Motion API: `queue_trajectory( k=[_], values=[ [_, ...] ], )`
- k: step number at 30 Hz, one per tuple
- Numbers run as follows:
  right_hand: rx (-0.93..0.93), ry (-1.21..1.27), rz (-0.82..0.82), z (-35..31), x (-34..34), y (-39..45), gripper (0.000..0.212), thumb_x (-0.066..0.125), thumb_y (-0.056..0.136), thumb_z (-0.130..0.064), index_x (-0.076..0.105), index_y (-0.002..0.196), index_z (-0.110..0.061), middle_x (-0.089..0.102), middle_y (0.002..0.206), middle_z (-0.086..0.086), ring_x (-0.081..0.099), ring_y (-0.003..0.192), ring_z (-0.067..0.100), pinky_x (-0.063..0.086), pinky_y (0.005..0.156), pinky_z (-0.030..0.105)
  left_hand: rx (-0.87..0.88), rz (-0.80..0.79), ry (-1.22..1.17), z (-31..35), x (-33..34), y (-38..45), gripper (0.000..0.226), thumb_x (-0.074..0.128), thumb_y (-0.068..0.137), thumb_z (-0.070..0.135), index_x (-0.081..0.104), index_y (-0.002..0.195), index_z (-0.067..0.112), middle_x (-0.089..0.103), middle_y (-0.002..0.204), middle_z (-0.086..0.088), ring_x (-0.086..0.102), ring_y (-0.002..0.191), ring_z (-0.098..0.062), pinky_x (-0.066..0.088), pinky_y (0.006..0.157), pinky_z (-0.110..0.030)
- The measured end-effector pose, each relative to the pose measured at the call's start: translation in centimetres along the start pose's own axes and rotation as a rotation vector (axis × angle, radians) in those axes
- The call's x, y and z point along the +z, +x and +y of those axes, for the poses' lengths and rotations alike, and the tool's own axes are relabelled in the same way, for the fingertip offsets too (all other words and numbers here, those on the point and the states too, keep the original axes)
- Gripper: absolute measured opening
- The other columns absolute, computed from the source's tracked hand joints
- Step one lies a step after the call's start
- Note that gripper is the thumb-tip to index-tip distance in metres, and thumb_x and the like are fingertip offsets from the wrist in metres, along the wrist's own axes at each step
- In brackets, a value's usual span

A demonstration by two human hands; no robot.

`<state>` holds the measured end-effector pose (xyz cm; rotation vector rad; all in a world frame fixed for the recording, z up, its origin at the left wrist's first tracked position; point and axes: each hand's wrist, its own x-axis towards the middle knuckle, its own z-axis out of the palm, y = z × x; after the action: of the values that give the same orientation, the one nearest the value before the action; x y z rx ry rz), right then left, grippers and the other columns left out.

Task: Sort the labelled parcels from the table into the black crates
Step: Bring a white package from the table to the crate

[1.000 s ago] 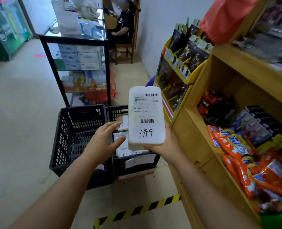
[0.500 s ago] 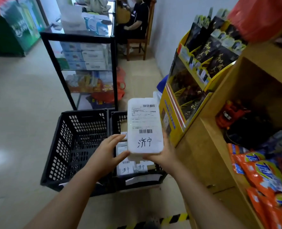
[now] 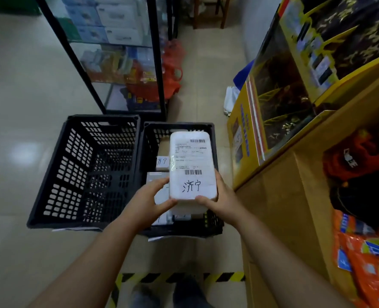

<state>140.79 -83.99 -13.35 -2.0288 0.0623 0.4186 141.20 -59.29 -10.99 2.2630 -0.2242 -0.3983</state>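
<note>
Head view: both hands' grip holds white parcel (image 3: 191,166); left hand (image 3: 149,202), right hand (image 3: 220,197), above right crate (image 3: 179,126).

Lighting: dim, even, indoor. Glare: soft pale patch on floor tiles (image 3: 22,152), left. Shadows: faint, diffuse. Distortion: strong wide-angle bending at edges. Focus: wooden shelf (image 3: 295,196) goods and shoes (image 3: 173,294) blurred; centre sharp.

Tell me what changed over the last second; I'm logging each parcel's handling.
The left hand, open beside it before, now grips the white labelled parcel at its lower left corner. Both hands have lowered it over the right black plastic crate, where parcels already lie. The right hand kept its grip. The left black plastic crate is unchanged.
</note>
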Motion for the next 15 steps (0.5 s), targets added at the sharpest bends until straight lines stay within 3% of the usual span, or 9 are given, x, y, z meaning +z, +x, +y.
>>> queue_trajectory(
  k=[2, 3, 6, 9, 11, 13, 15],
  values=[
    [0.035, -0.019, -0.030, 0.7, 0.0, 0.7, 0.087, 0.074, 0.072, -0.062, 0.015, 0.136, -0.070, 0.045, 0.125, -0.049, 0.044, 0.116, -0.022, 0.038, 0.081, -0.001, -0.033, -0.018, -0.004, -0.8, 0.8, 0.8, 0.062, 0.069, 0.084, 0.045, 0.043, 0.140, 0.042, 0.049, 0.131, 0.029, 0.042, 0.111, 0.014, 0.040, 0.095, -0.021],
    [0.058, -0.016, -0.046, 1.1, 0.2, 1.0, 0.089, 0.074, 0.072, -0.061, 0.017, 0.140, -0.065, 0.046, 0.130, -0.042, 0.045, 0.121, -0.014, 0.040, 0.088, 0.004, -0.046, -0.028, -0.006, -1.3, 1.2, 1.2, 0.063, 0.069, 0.084, 0.045, 0.042, 0.140, 0.041, 0.049, 0.133, 0.027, 0.043, 0.113, 0.011, 0.039, 0.095, -0.021],
    [0.104, -0.003, -0.052, 3.0, 0.8, 1.9, 0.103, 0.077, 0.072, -0.058, 0.016, 0.154, -0.044, 0.042, 0.149, -0.014, 0.040, 0.137, 0.009, 0.043, 0.109, 0.040, -0.075, -0.064, -0.004, -2.7, 2.9, 2.4, 0.065, 0.069, 0.085, 0.043, 0.040, 0.143, 0.039, 0.048, 0.137, 0.021, 0.046, 0.120, 0.001, 0.042, 0.098, -0.026],
    [0.160, -0.014, -0.034, 4.8, 1.4, 2.5, 0.109, 0.080, 0.071, -0.057, 0.014, 0.156, -0.040, 0.038, 0.153, -0.011, 0.038, 0.139, 0.013, 0.041, 0.110, 0.050, -0.102, -0.099, -0.006, -4.2, 4.8, 3.3, 0.065, 0.068, 0.086, 0.040, 0.039, 0.144, 0.035, 0.049, 0.139, 0.016, 0.047, 0.122, -0.003, 0.043, 0.100, -0.029],
    [0.196, -0.014, -0.028, 6.1, 1.9, 2.8, 0.111, 0.080, 0.069, -0.057, 0.007, 0.153, -0.052, 0.040, 0.147, -0.025, 0.041, 0.133, 0.001, 0.046, 0.105, 0.041, -0.130, -0.117, -0.017, -5.3, 6.0, 3.6, 0.066, 0.069, 0.086, 0.039, 0.040, 0.145, 0.033, 0.050, 0.140, 0.014, 0.048, 0.121, -0.004, 0.044, 0.101, -0.031],
    [0.204, -0.022, -0.043, 7.3, 2.5, 2.9, 0.108, 0.080, 0.068, -0.056, -0.001, 0.138, -0.075, 0.039, 0.128, -0.051, 0.042, 0.118, -0.022, 0.045, 0.090, 0.019, -0.156, -0.128, -0.022, -6.5, 6.9, 3.7, 0.066, 0.070, 0.085, 0.039, 0.041, 0.144, 0.034, 0.051, 0.139, 0.013, 0.049, 0.120, -0.004, 0.044, 0.099, -0.030],
    [0.229, -0.031, -0.059, 7.9, 3.0, 3.3, 0.106, 0.080, 0.070, -0.051, -0.003, 0.128, -0.082, 0.038, 0.120, -0.054, 0.039, 0.109, -0.031, 0.037, 0.082, 0.009, -0.184, -0.140, -0.033, -7.5, 7.5, 3.9, 0.065, 0.070, 0.085, 0.042, 0.041, 0.143, 0.037, 0.052, 0.137, 0.015, 0.049, 0.118, -0.003, 0.044, 0.096, -0.028]
  ],
)
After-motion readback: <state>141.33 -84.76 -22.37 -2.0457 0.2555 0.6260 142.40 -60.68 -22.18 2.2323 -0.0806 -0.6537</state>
